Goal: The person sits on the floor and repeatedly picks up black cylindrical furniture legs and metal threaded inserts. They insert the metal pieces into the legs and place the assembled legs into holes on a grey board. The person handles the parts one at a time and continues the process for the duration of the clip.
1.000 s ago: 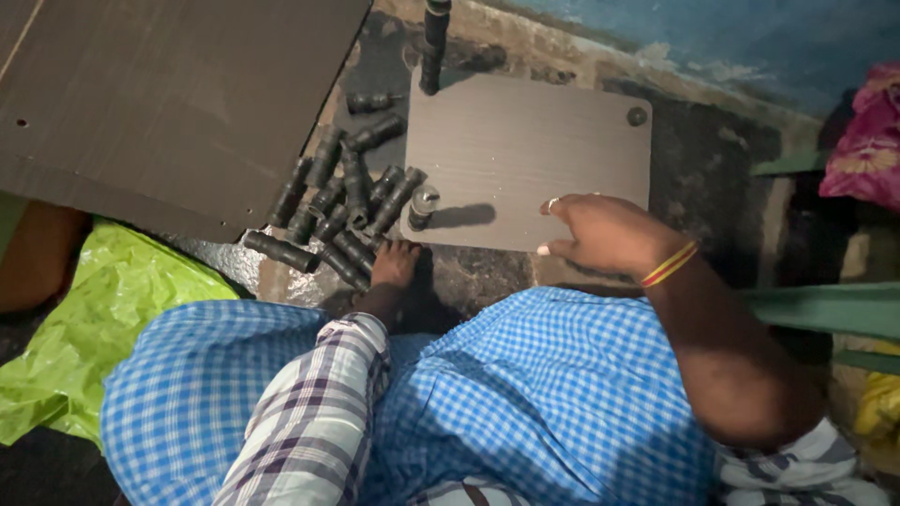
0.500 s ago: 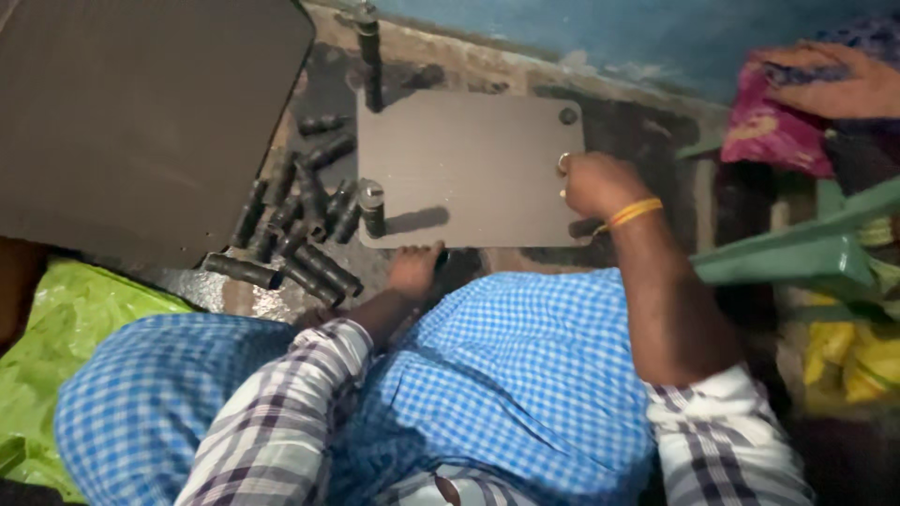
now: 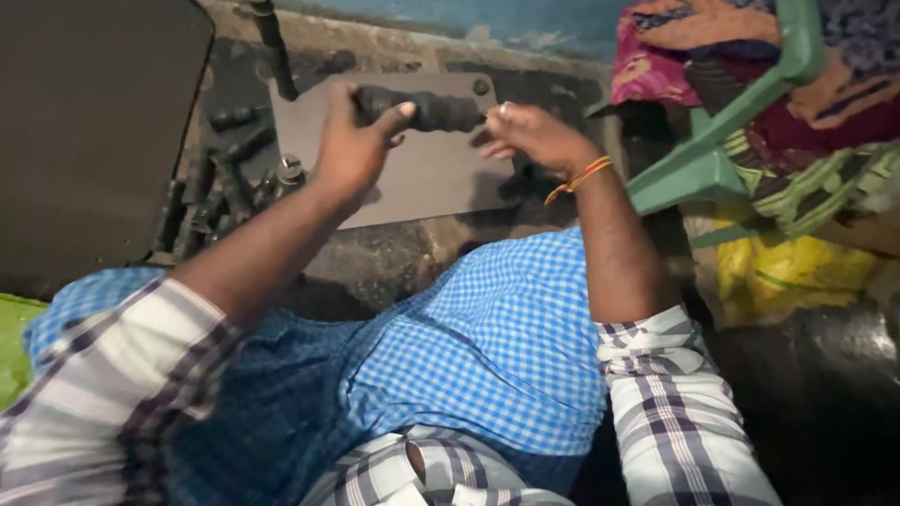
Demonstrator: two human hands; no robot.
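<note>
both hands meet on a dark ribbed metal cylinder [image 3: 422, 110] above the grey flat plate [image 3: 422, 178]: left hand [image 3: 352, 150] clenched around its end, right hand [image 3: 534, 136] fingers loosely touching; likely heavy, stiff, greasy

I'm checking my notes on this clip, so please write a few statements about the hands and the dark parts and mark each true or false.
1. The left hand grips a dark cylinder. True.
2. The right hand lies flat on the blue checked cloth. False: it is raised at the cylinder's right end, above the grey plate.
3. More dark cylinders lie left of the plate. True.
4. The right wrist is bare. False: it wears an orange bangle.
5. A green plastic chair stands at the right. True.
</note>
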